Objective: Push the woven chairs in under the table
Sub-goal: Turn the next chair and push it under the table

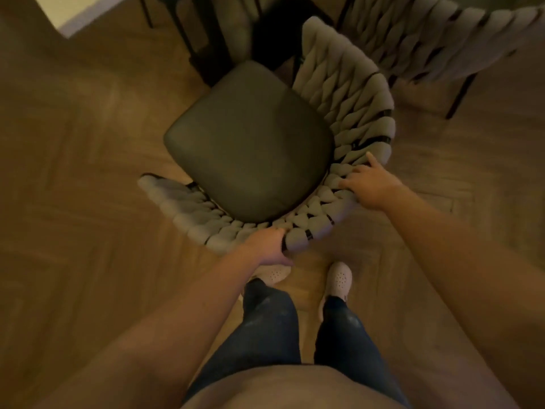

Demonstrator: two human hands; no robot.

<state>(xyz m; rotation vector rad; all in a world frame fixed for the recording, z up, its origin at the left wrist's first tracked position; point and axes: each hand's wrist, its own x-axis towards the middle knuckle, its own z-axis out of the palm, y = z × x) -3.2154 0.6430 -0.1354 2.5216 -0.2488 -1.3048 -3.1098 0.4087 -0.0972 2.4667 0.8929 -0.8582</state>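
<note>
Under your left hand (267, 247) runs the rim of the woven chair (348, 93). Your fingers there are curled round one of its thick, padded grey bands, with the thumb on the outer side. Further round the same curved backrest, your right hand (368, 185) grasps the top edge, fingers bent over the plump weave and the forefinger stretched along the rim. Black frame bars show between the soft bands. Just beyond both sets of fingertips sits the seat cushion (250, 140), a smooth, dark, rounded-square pad with a dull sheen. Well beyond your right fingers stands a second woven chair (436, 36), with the same chunky plaiting on thin black legs. Beyond the cushion rise dark slender legs (206, 39); you cannot tell what they belong to. Herringbone wooden floor (88, 172) lies below, and near your left wrist are pale perforated shoes (339, 280).
</note>
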